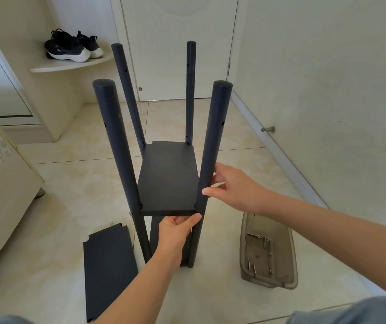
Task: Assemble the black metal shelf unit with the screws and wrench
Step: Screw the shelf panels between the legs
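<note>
Tiled floor (222, 141), white door (164, 43) at 12 o'clock, shoes (70, 46) on a corner ledge at 10.

Shelf unit (114, 148) stands dead centre on four posts, with one shelf board (168, 181) sitting partway up.

Left hand (175, 232) pinches that board's front edge from below, near its 5 o'clock corner, thumb on the edge. Right hand (236, 185) is wrapped on the front right post (213, 146), thumb in front and fingers behind, just above the same corner.

Reads as lining the board corner up with the post hole, before fastening.

Spare board (109, 267) lies flat at 7 o'clock. Tray (291, 253) at 4 o'clock has loose screws (249, 264) in it. No wrench in view.

Next: keep the board level with one hand, free the other for a screw from the tray, start it in that corner by hand. Wrench needs locating first.
</note>
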`<state>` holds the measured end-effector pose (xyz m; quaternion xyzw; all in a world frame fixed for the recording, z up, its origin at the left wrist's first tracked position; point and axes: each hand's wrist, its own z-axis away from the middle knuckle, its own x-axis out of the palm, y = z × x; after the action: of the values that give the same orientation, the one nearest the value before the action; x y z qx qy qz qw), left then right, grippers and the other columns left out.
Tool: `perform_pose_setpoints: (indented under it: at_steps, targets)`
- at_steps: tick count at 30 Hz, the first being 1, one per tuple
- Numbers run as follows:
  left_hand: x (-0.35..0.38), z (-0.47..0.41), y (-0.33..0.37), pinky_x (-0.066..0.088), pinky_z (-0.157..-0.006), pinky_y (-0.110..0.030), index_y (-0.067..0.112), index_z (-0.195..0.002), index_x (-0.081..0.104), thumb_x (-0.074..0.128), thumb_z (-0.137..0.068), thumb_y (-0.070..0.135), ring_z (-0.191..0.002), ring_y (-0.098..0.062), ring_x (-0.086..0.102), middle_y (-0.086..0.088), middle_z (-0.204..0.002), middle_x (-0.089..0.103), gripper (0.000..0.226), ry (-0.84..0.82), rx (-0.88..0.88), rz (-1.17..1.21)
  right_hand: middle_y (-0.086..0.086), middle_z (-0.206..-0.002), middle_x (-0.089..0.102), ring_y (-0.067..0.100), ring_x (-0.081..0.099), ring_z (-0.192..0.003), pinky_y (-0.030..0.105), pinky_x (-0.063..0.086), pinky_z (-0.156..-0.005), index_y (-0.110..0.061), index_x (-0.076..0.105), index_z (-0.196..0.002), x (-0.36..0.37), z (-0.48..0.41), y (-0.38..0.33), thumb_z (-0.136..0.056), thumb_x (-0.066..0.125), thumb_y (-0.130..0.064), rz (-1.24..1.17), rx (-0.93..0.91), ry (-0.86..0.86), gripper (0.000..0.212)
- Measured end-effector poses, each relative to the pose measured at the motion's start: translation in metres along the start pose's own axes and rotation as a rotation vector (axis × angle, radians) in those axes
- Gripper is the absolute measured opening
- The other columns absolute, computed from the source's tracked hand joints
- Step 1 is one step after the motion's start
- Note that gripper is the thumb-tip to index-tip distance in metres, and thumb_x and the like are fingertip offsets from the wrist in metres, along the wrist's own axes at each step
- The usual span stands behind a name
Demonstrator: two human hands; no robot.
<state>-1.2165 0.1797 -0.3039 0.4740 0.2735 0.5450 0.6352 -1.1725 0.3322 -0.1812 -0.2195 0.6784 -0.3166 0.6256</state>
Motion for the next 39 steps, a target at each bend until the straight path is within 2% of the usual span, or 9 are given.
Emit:
perform_pose_setpoints:
  at_steps: [4,12,15,18,22,27,30,35,39]
  targets:
    - [0.008,-0.009,0.001,0.053,-0.089,-0.032,0.025,-0.096,0.07,0.083,-0.078,0.015,-0.096,-0.015,0.072,0.013,-0.086,0.078,0.024,0.032,0.023,0.019,-0.013,-0.12,0.06,-0.008,0.057,-0.087,0.005,0.043,-0.062,-0.028,0.047,-0.135,-0.005,-0.008,0.003,-0.094,0.063,-0.028,-0.049,-0.008,0.007,0.044]
    - [0.024,-0.02,0.003,0.049,-0.105,-0.044,0.027,-0.088,0.073,0.085,-0.075,0.018,-0.099,-0.015,0.07,0.016,-0.086,0.077,0.019,0.073,0.073,0.009,-0.013,-0.116,0.06,0.001,0.06,-0.097,0.01,0.047,-0.07,-0.023,0.054,-0.126,-0.017,-0.018,0.021,-0.09,0.067,-0.035,-0.081,0.01,0.035,0.04]
    - [0.026,-0.019,0.004,0.046,-0.108,-0.048,0.024,-0.09,0.074,0.085,-0.073,0.019,-0.105,-0.02,0.069,0.01,-0.091,0.078,0.021,0.086,0.07,0.022,-0.016,-0.11,0.063,0.001,0.064,-0.093,0.011,0.054,-0.066,-0.027,0.057,-0.12,-0.026,-0.015,0.032,-0.089,0.069,-0.035,-0.156,0.022,-0.01,0.034]
    - [0.027,-0.017,0.004,0.046,-0.108,-0.048,0.022,-0.09,0.074,0.085,-0.075,0.018,-0.108,-0.022,0.068,0.008,-0.094,0.078,0.019,0.092,0.07,0.033,-0.009,-0.101,0.07,0.001,0.067,-0.091,0.014,0.056,-0.071,-0.024,0.063,-0.113,-0.033,-0.006,0.058,-0.088,0.072,-0.028,-0.271,0.073,-0.054,0.026]
    - [0.029,-0.012,0.007,0.05,-0.105,-0.041,0.022,-0.093,0.074,0.081,-0.078,0.014,-0.104,-0.017,0.071,0.006,-0.096,0.079,0.017,0.072,0.089,0.061,0.004,-0.095,0.074,0.012,0.071,-0.088,0.023,0.059,-0.075,-0.018,0.065,-0.105,-0.024,0.01,0.118,-0.089,0.071,-0.016,-0.327,0.215,-0.11,0.018]
    - [0.033,-0.006,0.01,0.055,-0.086,-0.027,0.019,-0.093,0.073,0.075,-0.082,0.005,-0.096,-0.015,0.074,0.002,-0.094,0.079,0.018,0.042,0.116,0.111,0.001,-0.094,0.07,0.013,0.068,-0.084,0.019,0.054,-0.068,-0.019,0.065,-0.097,0.019,0.029,0.198,-0.089,0.069,-0.015,-0.15,0.382,-0.188,0.009]
    - [0.034,-0.005,0.01,0.054,-0.089,-0.029,0.017,-0.095,0.072,0.073,-0.083,0.003,-0.095,-0.012,0.074,0.0,-0.095,0.079,0.018,0.051,0.114,0.119,-0.005,-0.092,0.066,0.006,0.062,-0.08,0.013,0.046,-0.065,-0.022,0.065,-0.094,0.052,0.04,0.239,-0.089,0.069,-0.018,0.004,0.466,-0.264,0.008]
    - [0.032,-0.007,0.009,0.053,-0.093,-0.032,0.014,-0.103,0.072,0.073,-0.085,0.006,-0.1,-0.014,0.073,-0.002,-0.101,0.078,0.019,0.072,0.105,0.079,0.0,-0.097,0.068,0.013,0.062,-0.084,0.023,0.05,-0.075,-0.017,0.066,-0.098,0.093,0.047,0.284,-0.089,0.067,-0.02,0.145,0.558,-0.372,0.01]
    - [0.03,-0.01,0.006,0.054,-0.09,-0.03,0.016,-0.105,0.071,0.073,-0.085,0.01,-0.097,-0.011,0.074,0.002,-0.098,0.078,0.022,0.091,0.106,0.045,0.0,-0.097,0.063,0.015,0.058,-0.089,0.022,0.043,-0.075,-0.017,0.065,-0.101,0.113,0.053,0.302,-0.088,0.067,-0.021,0.248,0.567,-0.496,0.014]
